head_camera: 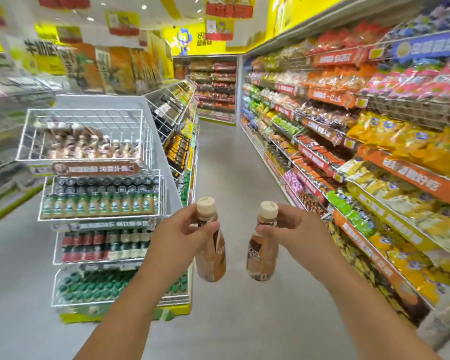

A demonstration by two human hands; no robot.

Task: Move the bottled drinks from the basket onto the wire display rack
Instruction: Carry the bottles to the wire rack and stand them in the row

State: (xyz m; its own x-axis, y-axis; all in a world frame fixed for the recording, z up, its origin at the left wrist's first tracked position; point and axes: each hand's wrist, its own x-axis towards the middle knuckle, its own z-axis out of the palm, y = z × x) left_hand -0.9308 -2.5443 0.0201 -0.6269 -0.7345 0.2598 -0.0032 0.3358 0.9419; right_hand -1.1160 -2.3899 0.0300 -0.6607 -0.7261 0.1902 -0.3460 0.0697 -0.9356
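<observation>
The left hand (182, 229) grips a brown bottled drink (210, 252) by its neck, fingers wrapped just under the cream cap. The right hand (294, 229) holds a second bottle (261, 255) the same way. The two bottles hang upright, side by side but apart, over the grey aisle floor (234, 178). To the left of the hands stands the wire display rack (99, 203). Its top tier (89, 136), above the left hand, holds matching brown bottles with room behind them. The tiers below carry dark-capped, green-labelled, red and dark, and green-capped bottles. Right of the hands run snack shelves (361, 152).
</observation>
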